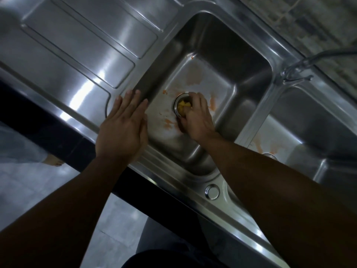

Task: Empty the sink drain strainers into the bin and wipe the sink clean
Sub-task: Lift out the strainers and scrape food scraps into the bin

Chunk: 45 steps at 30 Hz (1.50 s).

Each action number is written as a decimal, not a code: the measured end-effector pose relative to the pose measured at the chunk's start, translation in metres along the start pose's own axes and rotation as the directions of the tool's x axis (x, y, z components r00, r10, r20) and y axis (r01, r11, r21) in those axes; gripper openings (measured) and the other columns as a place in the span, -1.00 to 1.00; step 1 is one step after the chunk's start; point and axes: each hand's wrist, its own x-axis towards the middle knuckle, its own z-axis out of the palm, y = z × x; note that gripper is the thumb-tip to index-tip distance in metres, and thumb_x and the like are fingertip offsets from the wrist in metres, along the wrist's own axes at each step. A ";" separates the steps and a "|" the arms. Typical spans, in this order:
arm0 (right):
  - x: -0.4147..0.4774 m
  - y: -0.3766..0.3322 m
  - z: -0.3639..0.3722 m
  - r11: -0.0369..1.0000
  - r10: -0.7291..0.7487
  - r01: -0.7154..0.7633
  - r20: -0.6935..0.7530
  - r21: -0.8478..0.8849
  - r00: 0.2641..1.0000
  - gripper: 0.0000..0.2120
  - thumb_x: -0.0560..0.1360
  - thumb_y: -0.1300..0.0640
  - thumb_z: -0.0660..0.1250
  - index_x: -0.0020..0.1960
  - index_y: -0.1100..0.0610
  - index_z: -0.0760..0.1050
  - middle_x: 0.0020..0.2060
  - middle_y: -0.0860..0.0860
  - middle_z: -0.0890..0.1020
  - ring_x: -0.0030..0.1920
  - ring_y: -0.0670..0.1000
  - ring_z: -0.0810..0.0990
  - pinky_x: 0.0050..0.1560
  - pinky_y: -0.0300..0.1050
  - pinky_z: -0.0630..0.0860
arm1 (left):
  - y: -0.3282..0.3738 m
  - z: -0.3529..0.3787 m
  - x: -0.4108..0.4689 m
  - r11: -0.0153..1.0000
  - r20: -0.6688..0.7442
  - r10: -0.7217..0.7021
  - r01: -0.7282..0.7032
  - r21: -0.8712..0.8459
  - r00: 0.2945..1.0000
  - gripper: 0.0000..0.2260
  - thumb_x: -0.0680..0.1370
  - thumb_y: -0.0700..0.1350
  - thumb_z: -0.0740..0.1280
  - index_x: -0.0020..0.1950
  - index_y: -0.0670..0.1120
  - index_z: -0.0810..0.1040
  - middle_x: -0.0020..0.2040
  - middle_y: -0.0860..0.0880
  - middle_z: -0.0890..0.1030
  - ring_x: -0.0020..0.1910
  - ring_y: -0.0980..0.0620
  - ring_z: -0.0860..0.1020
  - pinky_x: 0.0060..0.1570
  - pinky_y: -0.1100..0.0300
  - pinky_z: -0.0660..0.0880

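A stainless double sink fills the view. In the left basin (222,60) a round metal drain strainer (178,100) sits in the drain hole, holding yellow food scraps (182,108). My right hand (199,117) reaches down into this basin, and its fingers curl around the strainer's right rim. Orange smears (193,74) stain the basin floor around the drain. My left hand (123,126) lies flat, fingers spread, on the sink rim at the basin's left edge. The right basin (309,117) also carries orange stains, and its strainer (270,155) peeks out beside my right forearm.
A ribbed steel drainboard (77,45) spreads to the left. A tap (301,68) stands behind the divider between the basins. A round steel cap (212,191) sits on the front rim. A dark counter edge (58,128) runs along the front, with tiled floor below. No bin is in view.
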 end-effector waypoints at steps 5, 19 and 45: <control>-0.021 0.006 -0.017 0.997 -0.064 0.063 0.024 0.034 0.998 -0.62 0.48 -0.01 0.45 0.24 0.11 0.55 0.49 0.08 0.29 0.44 0.17 0.32 0.43 0.12 0.29 | 0.001 0.000 -0.002 1.000 -0.015 -0.003 0.003 -0.011 1.000 -0.53 0.72 0.06 -0.05 0.57 -0.08 0.28 0.62 -0.11 0.21 0.63 -0.02 0.05 0.60 0.06 -0.10; -0.143 0.082 -0.138 0.963 0.116 -0.002 -0.409 0.268 0.905 -0.21 0.42 -0.04 0.49 0.53 0.20 0.27 0.34 0.16 0.37 0.32 0.07 0.44 0.27 -0.09 0.53 | 0.139 0.030 0.001 0.958 0.109 0.276 -0.266 -0.104 0.955 -0.47 0.67 -0.03 -0.05 0.59 -0.24 0.21 0.61 -0.22 0.19 0.63 -0.15 0.09 0.62 -0.03 -0.02; -0.214 0.172 0.029 0.812 0.426 -0.382 0.000 0.442 0.905 -0.15 0.34 -0.01 0.60 0.50 0.15 0.29 0.39 0.14 0.42 0.38 0.15 0.38 0.39 -0.03 0.35 | 0.241 0.109 0.055 0.908 0.099 0.414 -0.405 -0.105 0.905 -0.46 0.68 -0.17 0.01 0.64 -0.24 -0.05 0.65 -0.23 -0.04 0.65 -0.17 -0.10 0.63 -0.08 -0.08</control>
